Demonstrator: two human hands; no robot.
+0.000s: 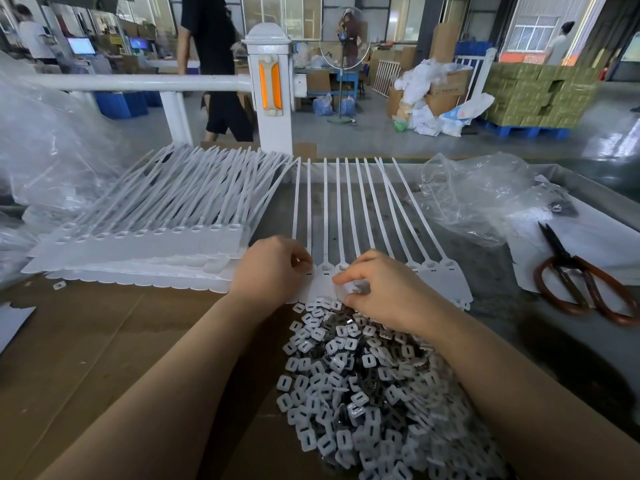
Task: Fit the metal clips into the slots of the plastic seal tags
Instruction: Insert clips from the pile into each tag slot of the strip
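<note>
Row of white seal tags [363, 216] on bench [491, 271], flanked by stacked tags [156, 233], plastic bags [478, 192], scissors [581, 275]. Clip heap [363, 386] on cardboard [86, 341] partly blocked by forearms. Left hand [273, 268] curled, pinching a tag head; right hand [377, 289] pinching a clip. Warehouse behind: white railing [138, 83], fan [344, 39].
</note>
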